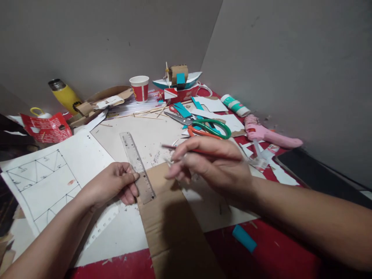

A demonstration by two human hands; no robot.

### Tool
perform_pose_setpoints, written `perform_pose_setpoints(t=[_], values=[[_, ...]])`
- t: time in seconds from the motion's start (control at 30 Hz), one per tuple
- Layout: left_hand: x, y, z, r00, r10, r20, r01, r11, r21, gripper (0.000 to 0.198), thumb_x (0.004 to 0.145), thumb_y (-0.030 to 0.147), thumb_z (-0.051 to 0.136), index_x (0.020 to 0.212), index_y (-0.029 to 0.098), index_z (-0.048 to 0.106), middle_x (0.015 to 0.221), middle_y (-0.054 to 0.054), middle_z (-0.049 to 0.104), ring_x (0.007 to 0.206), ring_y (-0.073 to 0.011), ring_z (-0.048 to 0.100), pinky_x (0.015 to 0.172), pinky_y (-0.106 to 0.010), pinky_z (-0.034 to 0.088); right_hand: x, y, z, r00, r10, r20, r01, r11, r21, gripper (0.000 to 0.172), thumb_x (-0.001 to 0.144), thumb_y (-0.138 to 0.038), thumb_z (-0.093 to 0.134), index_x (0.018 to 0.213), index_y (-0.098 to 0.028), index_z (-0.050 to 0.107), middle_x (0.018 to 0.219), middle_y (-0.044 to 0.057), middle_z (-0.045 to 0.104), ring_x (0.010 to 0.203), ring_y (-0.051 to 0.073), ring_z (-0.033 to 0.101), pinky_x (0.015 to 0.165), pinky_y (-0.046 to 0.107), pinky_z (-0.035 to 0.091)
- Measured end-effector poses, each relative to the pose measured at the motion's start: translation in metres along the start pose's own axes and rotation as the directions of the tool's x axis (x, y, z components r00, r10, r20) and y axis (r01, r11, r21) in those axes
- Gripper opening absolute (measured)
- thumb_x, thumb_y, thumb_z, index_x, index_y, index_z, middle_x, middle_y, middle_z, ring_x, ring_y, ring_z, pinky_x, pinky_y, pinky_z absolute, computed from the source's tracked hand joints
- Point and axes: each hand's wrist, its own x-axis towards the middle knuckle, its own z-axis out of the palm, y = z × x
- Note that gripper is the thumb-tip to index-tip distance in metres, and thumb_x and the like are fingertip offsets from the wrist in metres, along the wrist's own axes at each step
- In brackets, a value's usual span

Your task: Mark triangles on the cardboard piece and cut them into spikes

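My left hand (119, 182) is closed on the long edge of a clear plastic ruler (138, 166), thumb on top. The ruler's near end lies over the top of a brown cardboard strip (171, 224); its far end rests above the pale work surface. Above the right of the strip, my right hand (209, 162) is closed around a thin dark-red pen-like stick (169, 147), pointing left. Motion blurs the fingers, and the stick's exact kind cannot be made out. A paper with truss drawings (43, 182) lies to the left, partly behind my left forearm.
Green-and-orange-handled scissors (212, 128) lie behind my right hand. A pink glue gun (270, 135) is at right. Along the back stand a paper cup (139, 89), a yellow bottle (65, 95) and a model boat (178, 81). A blue piece (244, 237) rests on the red cloth.
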Motion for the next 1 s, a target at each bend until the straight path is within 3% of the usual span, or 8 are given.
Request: perform_pose_setpoints(t=[0.1, 0.23, 0.3, 0.37, 0.47, 0.53, 1.0], values=[[0.000, 0.000, 0.000, 1.000, 0.004, 0.004, -0.004, 1.000, 0.004, 0.027, 0.082, 0.035, 0.065, 0.068, 0.017, 0.051, 0.054, -0.002, 0.068, 0.039, -0.0095, 0.059, 0.041, -0.019, 0.050, 0.003, 0.001, -0.003, 0.999, -0.025, -0.041, 0.024, 1.000, -0.013, 0.040, 0.092, -0.052, 0.053, 0.084, -0.017, 0.069, 0.051, 0.000, 0.065, 0.039, 0.009, 0.054, 0.039, 0.020, 0.043], [0.000, 0.000, 0.000, 1.000, 0.007, 0.010, -0.007, 1.000, 0.013, 0.028, 0.081, 0.037, 0.066, 0.068, 0.017, 0.052, 0.054, -0.003, 0.068, 0.040, -0.0099, 0.059, 0.041, -0.019, 0.050, 0.006, 0.003, -0.005, 0.999, 0.048, 0.016, -0.046, 0.997, -0.062, 0.048, 0.093, -0.055, 0.049, 0.072, -0.015, 0.066, 0.050, 0.001, 0.062, 0.037, 0.009, 0.052, 0.037, 0.020, 0.041], [0.000, 0.000, 0.000, 1.000, 0.002, 0.009, -0.002, 1.000, 0.010, 0.028, 0.079, 0.038, 0.067, 0.068, 0.018, 0.052, 0.054, -0.003, 0.068, 0.039, -0.0101, 0.059, 0.041, -0.020, 0.049, 0.004, 0.004, -0.004, 0.997, 0.039, 0.072, -0.026, 0.984, -0.179, 0.042, 0.095, -0.045, 0.050, 0.069, -0.015, 0.064, 0.052, 0.000, 0.061, 0.040, 0.009, 0.053, 0.039, 0.020, 0.042], [0.001, 0.000, -0.001, 1.000, 0.001, 0.008, -0.001, 1.000, 0.004, 0.029, 0.077, 0.039, 0.070, 0.068, 0.018, 0.052, 0.054, -0.003, 0.068, 0.039, -0.0102, 0.059, 0.041, -0.019, 0.049, 0.002, 0.005, -0.002, 0.984, -0.040, 0.171, 0.097, 0.936, -0.339, 0.029, 0.092, -0.030, 0.057, 0.068, -0.014, 0.063, 0.055, -0.001, 0.061, 0.046, 0.009, 0.054, 0.044, 0.019, 0.042], [0.001, 0.000, -0.001, 1.000, 0.004, 0.019, -0.004, 1.000, 0.000, 0.029, 0.074, 0.038, 0.073, 0.067, 0.018, 0.053, 0.055, -0.003, 0.069, 0.040, -0.0106, 0.060, 0.041, -0.019, 0.049, 0.000, 0.008, 0.000, 0.922, -0.167, 0.349, 0.328, 0.816, -0.476, 0.017, 0.086, -0.016, 0.065, 0.069, -0.013, 0.063, 0.060, -0.001, 0.061, 0.053, 0.008, 0.052, 0.050, 0.018, 0.041], [0.001, -0.001, -0.001, 1.000, 0.006, 0.022, -0.006, 1.000, 0.004, 0.029, 0.073, 0.038, 0.073, 0.067, 0.018, 0.053, 0.056, -0.004, 0.069, 0.041, -0.0110, 0.061, 0.041, -0.020, 0.049, 0.000, 0.011, 0.000, 0.897, -0.191, 0.398, 0.388, 0.771, -0.506, 0.017, 0.088, -0.016, 0.063, 0.071, -0.013, 0.063, 0.062, -0.002, 0.059, 0.054, 0.007, 0.050, 0.051, 0.018, 0.041], [0.000, 0.000, 0.000, 1.000, 0.012, 0.015, -0.012, 1.000, 0.012, 0.027, 0.076, 0.036, 0.071, 0.067, 0.019, 0.052, 0.056, -0.004, 0.069, 0.041, -0.0110, 0.061, 0.041, -0.020, 0.049, -0.002, 0.021, -0.001, 0.886, -0.166, 0.433, 0.415, 0.700, -0.581, 0.022, 0.093, -0.022, 0.057, 0.072, -0.018, 0.054, 0.065, -0.002, 0.054, 0.057, 0.009, 0.048, 0.054, 0.021, 0.039]])
